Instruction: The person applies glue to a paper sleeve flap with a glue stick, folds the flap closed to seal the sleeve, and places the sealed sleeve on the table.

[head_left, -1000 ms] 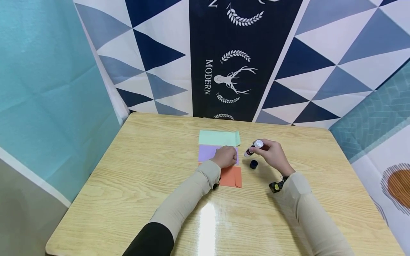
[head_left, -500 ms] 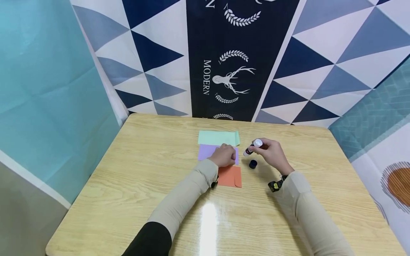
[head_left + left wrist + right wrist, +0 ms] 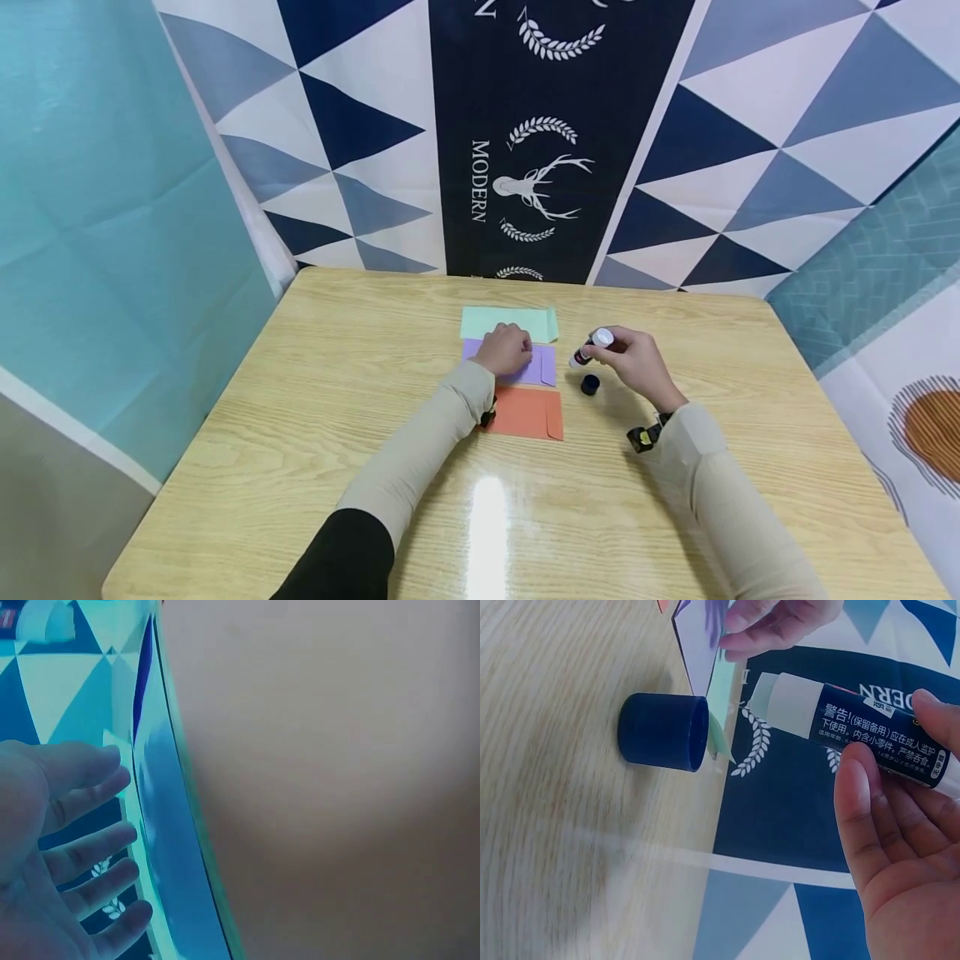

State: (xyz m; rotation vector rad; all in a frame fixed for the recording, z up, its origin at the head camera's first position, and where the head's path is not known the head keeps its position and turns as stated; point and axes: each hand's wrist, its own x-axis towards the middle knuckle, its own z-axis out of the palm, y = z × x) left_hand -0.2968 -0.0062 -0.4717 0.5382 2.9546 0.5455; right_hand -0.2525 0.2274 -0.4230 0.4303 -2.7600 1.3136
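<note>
The left hand [image 3: 507, 350] has slid a little leftward along the purple envelope [image 3: 534, 372], so the flap on that envelope's right side, partly hidden a moment ago, now shows past the knuckles. That seems to leave the flap side free to be worked on, between the two hands. The left hand's fingers are loosely bent and hold nothing; whether they press on the paper I cannot tell. The right hand [image 3: 633, 358] pinches the uncapped glue stick [image 3: 870, 724] between thumb and fingers, its white end tipped down towards the envelopes, as before. Just below that end, on the tabletop [image 3: 360, 375], is the dark cap [image 3: 664, 731]. Beyond the left hand lies the mint envelope [image 3: 517, 317]; nearer the person, by the left wrist, the orange envelope [image 3: 525, 412].
</note>
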